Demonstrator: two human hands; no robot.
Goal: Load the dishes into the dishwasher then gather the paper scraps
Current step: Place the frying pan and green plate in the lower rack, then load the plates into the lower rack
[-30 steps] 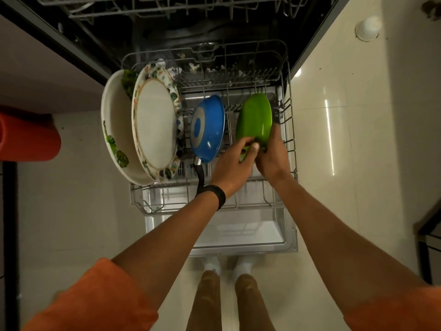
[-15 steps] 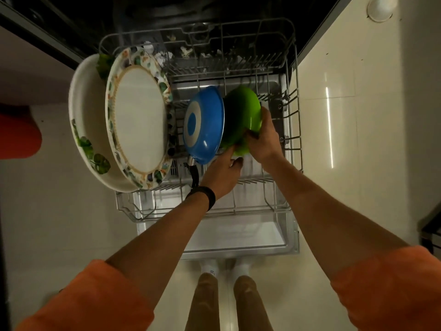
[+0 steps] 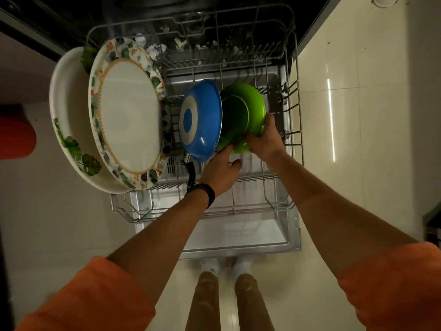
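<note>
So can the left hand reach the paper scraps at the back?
Probably yes: the left hand grips nothing, and the open-topped rack lets it pass over the blue pan to the paper scraps.

The blue pan [image 3: 200, 120] hides the green bowl's [image 3: 248, 108] left part. An orange-red object [image 3: 14, 132] is cut by the left edge; the scraps [image 3: 155, 50] are dim and tiny.

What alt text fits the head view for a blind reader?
Seen from above, a person's right hand grips a green bowl on edge in the pulled-out dishwasher rack, right beside a blue pan, while the left hand touches the bowl's lower edge. Two large patterned plates stand at the rack's left; crumpled paper scraps lie at its back.
</note>
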